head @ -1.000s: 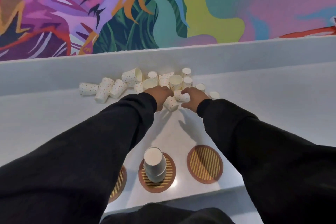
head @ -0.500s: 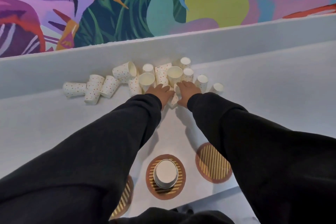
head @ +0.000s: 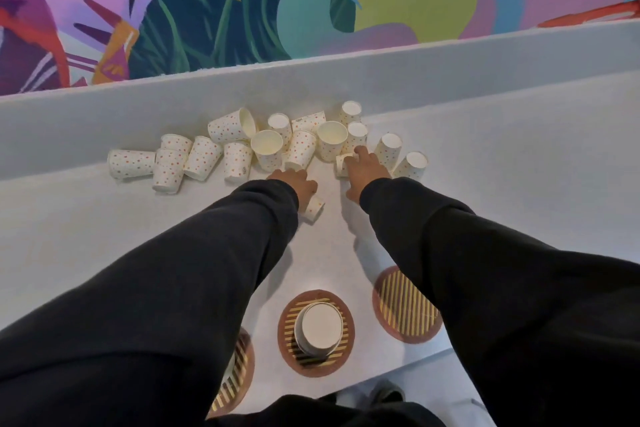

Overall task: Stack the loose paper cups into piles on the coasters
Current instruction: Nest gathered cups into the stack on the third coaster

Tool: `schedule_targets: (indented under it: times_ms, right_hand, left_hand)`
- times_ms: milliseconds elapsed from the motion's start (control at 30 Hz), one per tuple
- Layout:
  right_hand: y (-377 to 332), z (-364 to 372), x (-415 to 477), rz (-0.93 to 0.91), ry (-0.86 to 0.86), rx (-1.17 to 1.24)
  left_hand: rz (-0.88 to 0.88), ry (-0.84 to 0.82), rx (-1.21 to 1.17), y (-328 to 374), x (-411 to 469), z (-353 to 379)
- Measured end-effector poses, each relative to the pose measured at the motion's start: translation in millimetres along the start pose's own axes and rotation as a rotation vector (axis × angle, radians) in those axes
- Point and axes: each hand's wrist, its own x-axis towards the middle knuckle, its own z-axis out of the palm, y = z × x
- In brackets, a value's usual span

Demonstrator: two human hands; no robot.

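Several loose white paper cups (head: 301, 149) with coloured dots lie and stand in a cluster at the back of the pale counter. My left hand (head: 295, 184) is closed over one cup (head: 314, 209) that lies on its side, pulled a little toward me. My right hand (head: 364, 170) reaches into the cluster, its fingers around another lying cup (head: 342, 164). Near the front edge are three round striped coasters. The middle coaster (head: 313, 367) carries an upside-down pile of cups (head: 320, 328). Nothing stands on the right coaster (head: 405, 305). My left sleeve half hides the left coaster (head: 239, 371).
A raised pale ledge (head: 450, 76) runs behind the cups, with a colourful mural wall above it. The counter's front edge (head: 398, 381) lies just past the coasters. A dark shoe (head: 386, 393) shows on the floor below.
My hands have drawn apart. The left one has pulled a cup back toward me, and the right one has moved further right into the cluster. The view has tilted downward.
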Motion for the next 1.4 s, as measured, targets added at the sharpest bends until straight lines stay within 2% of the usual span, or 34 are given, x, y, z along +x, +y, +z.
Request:
schedule_targets:
  times_ms: [100,233,400,533,633,733,833,933,1033,1167,1233,1400]
  right_hand:
    - [6.5,-3.0,0.8,-0.027,0.011,0.018]
    - [10.9,-5.4,2.6,-0.063,-0.048,0.050]
    - [17.7,1.1,-1.6,-0.121,-0.047,-0.032]
    - [31.4,6.8,-12.7,-0.247,-0.044,-0.159]
    - [44.8,-0.4,-30.2,-0.320,0.002,-0.145]
    - [60.5,-11.1,-53.0,-0.392,0.055,0.054]
    - [82.9,-12.5,-79.2,-0.395,0.086,0.422]
    - [111.3,-4.6,-104.1,-0.318,0.058,0.762]
    - [141.9,3.2,-122.8,-0.187,-0.004,0.958]
    - [179.7,17.1,-141.0,-0.086,-0.017,1.085]
    - [192.3,23.5,-150.3,-0.069,-0.011,1.098]
    - [204.4,29.0,-173.4,-0.059,-0.026,1.132]
  left_hand:
    - [-0.006,0.064,-0.074,-3.4,-9.5,-6.4]
    - [-0.072,0.122,-0.335,-8.2,-19.8,-19.9]
    - [-0.197,0.240,-0.597,-9.4,-35.7,-32.4]
    - [-0.268,0.275,-0.693,0.0,-53.0,-50.4]
    - [-0.290,0.302,-0.685,18.3,-69.9,-74.0]
    - [-0.299,0.357,-0.703,45.4,-87.6,-105.2]
    - [-0.296,0.386,-0.755,83.9,-106.5,-135.5]
    - [-0.269,0.423,-0.788,130.6,-127.2,-157.2]
    - [-0.235,0.509,-0.894,179.5,-146.7,-156.4]
    - [-0.169,0.613,-1.130,238.8,-160.8,-106.9]
    - [-0.198,0.643,-1.208,256.0,-160.9,-66.8]
    - [-0.346,0.483,-1.253,276.8,-152.4,25.3]
